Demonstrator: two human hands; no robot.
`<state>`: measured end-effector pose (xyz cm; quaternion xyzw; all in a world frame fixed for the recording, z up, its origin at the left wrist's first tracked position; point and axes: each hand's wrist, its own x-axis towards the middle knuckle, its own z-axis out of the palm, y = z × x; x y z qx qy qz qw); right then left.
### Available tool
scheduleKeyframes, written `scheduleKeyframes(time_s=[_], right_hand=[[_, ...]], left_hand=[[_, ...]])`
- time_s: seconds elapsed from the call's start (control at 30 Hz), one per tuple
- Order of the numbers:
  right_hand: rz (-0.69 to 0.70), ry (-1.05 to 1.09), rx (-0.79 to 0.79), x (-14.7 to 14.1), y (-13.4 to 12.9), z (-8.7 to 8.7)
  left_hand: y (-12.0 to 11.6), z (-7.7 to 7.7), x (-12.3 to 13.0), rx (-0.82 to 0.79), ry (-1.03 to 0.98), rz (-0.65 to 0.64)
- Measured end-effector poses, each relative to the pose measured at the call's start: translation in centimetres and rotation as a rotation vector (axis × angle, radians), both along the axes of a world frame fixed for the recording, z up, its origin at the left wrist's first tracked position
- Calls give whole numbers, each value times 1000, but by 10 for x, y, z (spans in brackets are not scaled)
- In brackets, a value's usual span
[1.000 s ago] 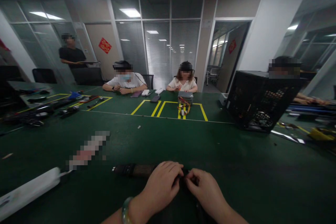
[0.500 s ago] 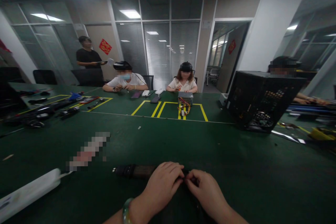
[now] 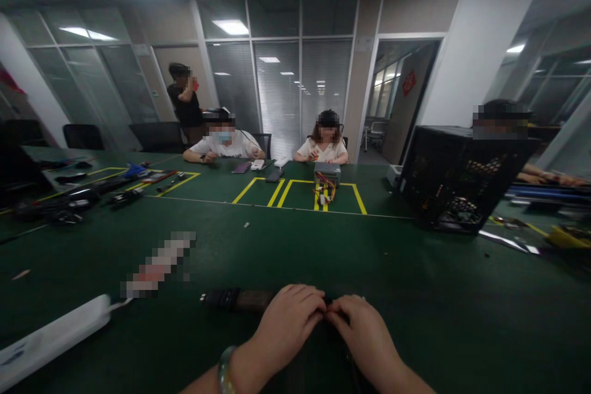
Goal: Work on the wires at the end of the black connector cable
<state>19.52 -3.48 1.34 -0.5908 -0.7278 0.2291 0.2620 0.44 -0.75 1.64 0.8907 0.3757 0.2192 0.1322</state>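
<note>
A dark, rod-shaped tool (image 3: 252, 300) lies crosswise in front of me, with a black ribbed collar, a brownish body and a small metal tip at its left end. My left hand (image 3: 293, 317), a green bangle on its wrist, is curled over the right part of this tool. Its fingertips meet those of my right hand (image 3: 362, 326), which is closed in a pinch at the tool's right end. Whatever lies between the right fingers is covered by them. Below the hands, a thin dark line like a cord (image 3: 353, 369) runs towards me.
A white power strip (image 3: 55, 338) lies at left on the green table (image 3: 415, 289). Dark tools (image 3: 74, 200) are spread at far left. Across stand a power supply (image 3: 327, 173) with loose wires and a black computer case (image 3: 462, 184). Several people are around the table.
Both hands keep almost the same place and grip; the fingers shift slightly. In the background, the standing person has moved right and raised a hand. The masked person's hands have moved apart.
</note>
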Motion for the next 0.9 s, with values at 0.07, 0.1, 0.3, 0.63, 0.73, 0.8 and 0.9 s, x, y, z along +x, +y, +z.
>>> scheduleKeyframes(time_s=[0.07, 0.1, 0.3, 0.63, 0.73, 0.8, 0.9], right_hand=[[5, -13, 8, -1, -1, 2], [2, -13, 6, -1, -1, 2], [-25, 22, -70, 1, 0, 0], [-23, 150, -96, 2, 1, -3], [-21, 204, -120, 2, 1, -4], [-30, 214, -113, 3, 1, -5], [-31, 215, -96, 3, 1, -4]], left_hand=[[-1, 1, 0, -8, 6, 8], [-1, 2, 1, -9, 9, 13], [-4, 8, 2, -10, 18, 27], [-4, 9, 2, -3, -6, 43], [-3, 8, 2, 0, 6, 44], [-3, 7, 2, 2, 19, 42], [-2, 6, 2, 5, 24, 31]])
